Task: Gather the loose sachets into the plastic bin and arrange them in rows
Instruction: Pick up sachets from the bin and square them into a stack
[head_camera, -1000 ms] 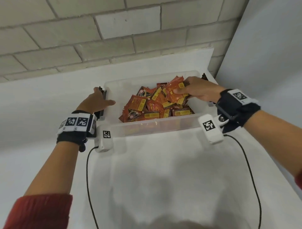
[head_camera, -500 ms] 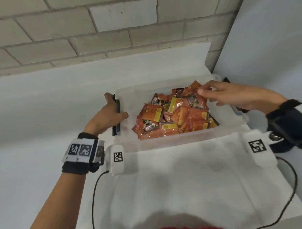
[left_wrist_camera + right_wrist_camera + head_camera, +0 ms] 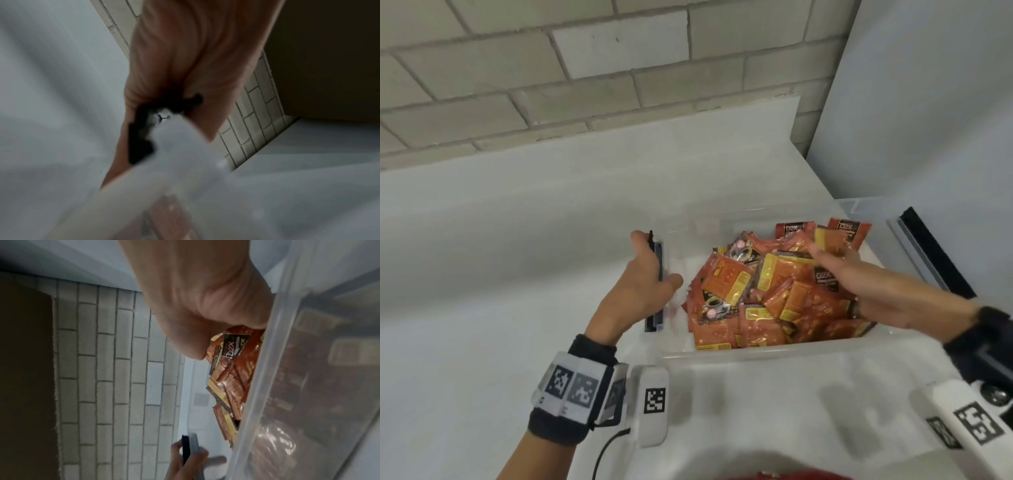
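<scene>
A clear plastic bin [image 3: 756,353] stands on the white-covered table and holds a loose heap of several red-orange sachets [image 3: 732,284]. My left hand [image 3: 647,274] grips the black latch [image 3: 656,308] on the bin's left rim, thumb inside the wall. The left wrist view shows the same hand [image 3: 185,65] curled round that latch [image 3: 139,142]. My right hand [image 3: 859,277] reaches in from the right and lies on top of the heap with its fingers stretched out. In the right wrist view that hand [image 3: 205,296] presses onto the sachets [image 3: 232,369] behind the bin wall [image 3: 277,369].
A brick wall [image 3: 585,68] runs along the back and a white panel [image 3: 928,102] stands at the right. The bin's right-hand black latch [image 3: 935,253] sticks out beside that panel. White cloth [image 3: 482,274] covers the table left of the bin.
My right hand has gone from pinching sachets at the far right of the heap to lying stretched across its top. My left hand keeps its hold on the latch.
</scene>
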